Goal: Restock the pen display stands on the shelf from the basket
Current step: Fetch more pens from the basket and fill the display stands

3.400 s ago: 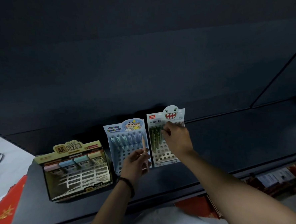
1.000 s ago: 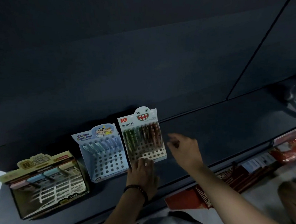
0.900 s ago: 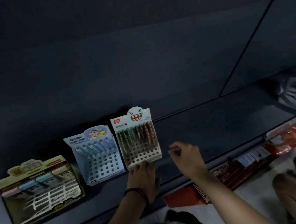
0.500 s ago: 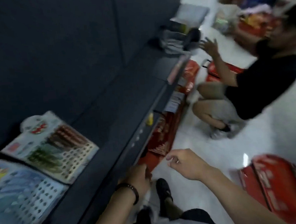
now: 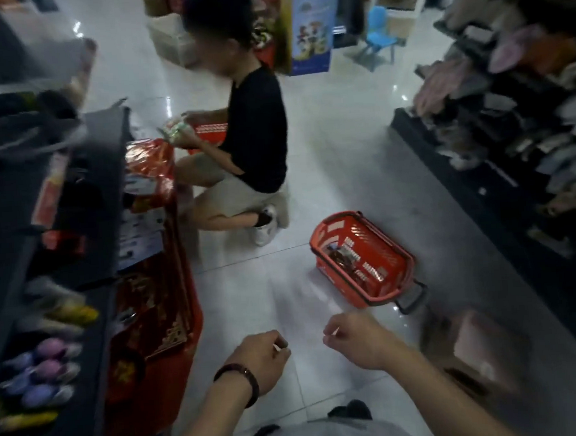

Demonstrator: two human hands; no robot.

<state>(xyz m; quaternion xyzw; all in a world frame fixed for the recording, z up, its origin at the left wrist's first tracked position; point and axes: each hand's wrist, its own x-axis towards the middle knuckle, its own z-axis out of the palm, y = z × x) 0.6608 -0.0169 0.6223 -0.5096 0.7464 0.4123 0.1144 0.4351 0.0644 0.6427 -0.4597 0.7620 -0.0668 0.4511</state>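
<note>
Red basket (image 5: pixel 388 257) sits beyond my left hand (image 5: pixel 261 357) and right hand (image 5: pixel 355 340), both loosely curled, seemingly empty; fetching step: next I reach in for pens.

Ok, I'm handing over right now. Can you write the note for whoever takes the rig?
Left hand: loosely curled, nothing visibly held.
Right hand: the same.
Red basket: on the floor ahead and to the right of both hands, neither touching it, some packaged stock inside.
Pen display stands: out of view, so how full they are cannot be told.
Left to do: probably take pens from the basket, then fill the stands.
Another person crouches further along the aisle.
</note>
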